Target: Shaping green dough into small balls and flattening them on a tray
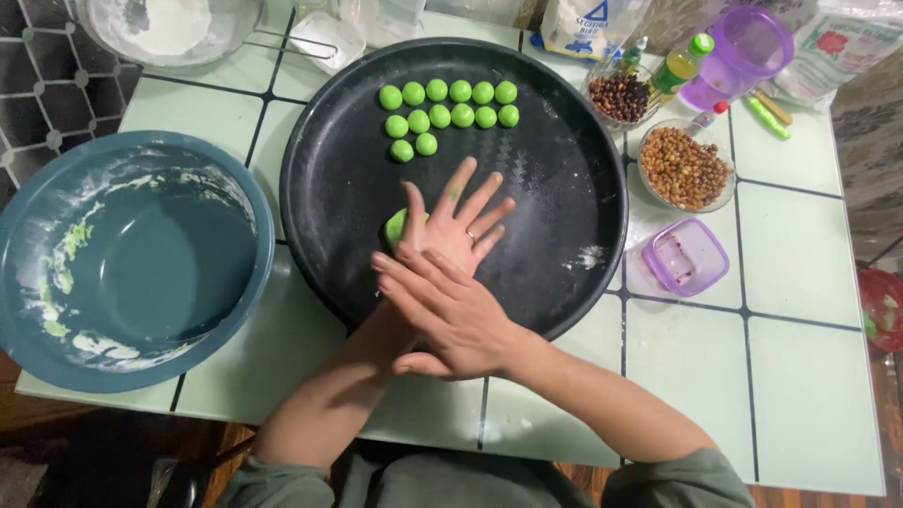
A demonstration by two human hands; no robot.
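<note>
My left hand lies flat with fingers spread, back upward, over the black round tray. A lump of green dough peeks out from under its thumb side. My right hand lies across the left wrist, fingers pointing left, holding nothing. Several small green dough balls sit in rows at the tray's far side.
A large teal bowl smeared with green dough stands on the left. Glass bowls of dark beans and brown nuts, a purple-lidded box, a purple jug, bottles and bags are at the right and back. A flour bowl is far left.
</note>
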